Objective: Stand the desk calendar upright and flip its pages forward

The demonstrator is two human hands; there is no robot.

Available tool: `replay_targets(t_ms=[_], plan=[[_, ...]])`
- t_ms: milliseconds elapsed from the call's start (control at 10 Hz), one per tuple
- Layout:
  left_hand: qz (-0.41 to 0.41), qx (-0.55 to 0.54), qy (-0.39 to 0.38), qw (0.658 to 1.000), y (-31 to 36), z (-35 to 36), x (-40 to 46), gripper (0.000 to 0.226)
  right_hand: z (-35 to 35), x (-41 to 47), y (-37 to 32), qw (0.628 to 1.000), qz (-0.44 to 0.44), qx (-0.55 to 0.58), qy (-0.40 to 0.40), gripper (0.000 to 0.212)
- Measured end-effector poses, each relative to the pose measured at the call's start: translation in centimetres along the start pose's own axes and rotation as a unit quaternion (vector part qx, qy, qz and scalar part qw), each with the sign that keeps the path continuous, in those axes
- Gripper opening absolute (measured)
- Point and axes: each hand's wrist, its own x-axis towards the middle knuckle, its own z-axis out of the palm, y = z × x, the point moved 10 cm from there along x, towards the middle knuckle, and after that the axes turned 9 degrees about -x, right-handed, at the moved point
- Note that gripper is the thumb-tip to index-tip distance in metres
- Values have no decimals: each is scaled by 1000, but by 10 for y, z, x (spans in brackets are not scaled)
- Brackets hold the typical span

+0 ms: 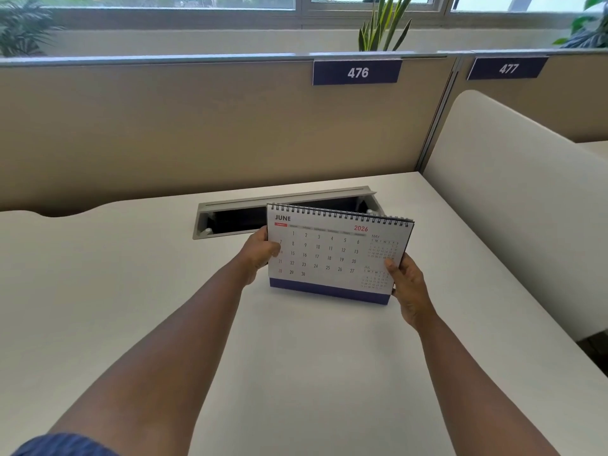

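Note:
A spiral-bound desk calendar (pixel 329 255) with a white page and a blue base stands upright and slightly tilted on the white desk (pixel 296 373). Its front page reads JUNE 2026. My left hand (pixel 258 253) grips its left edge, thumb over the page. At the lower right edge my right hand (pixel 408 287) holds it, thumb on the page front. The calendar's back is hidden.
An open grey cable tray (pixel 237 215) is set into the desk just behind the calendar. A beige partition (pixel 197 126) with signs 476 and 477 closes the far side, and a cream side divider (pixel 513 205) bounds the right. Plants stand beyond the partition.

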Motion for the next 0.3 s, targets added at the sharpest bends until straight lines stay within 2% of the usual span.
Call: replay_targets(t_ms=[100,200,300], plan=[[-12,25,4,1000,-1,-3,-1,54,-6,-2,4,1000,9,-17,22,17],[7,96,45,994,4,-13,-3,44,-21,-7,-2,990,-1,-91,109,4],[56,168,159,971,21,-43,-16,36,-44,-24,-29,946,-58,-199,248,13]])
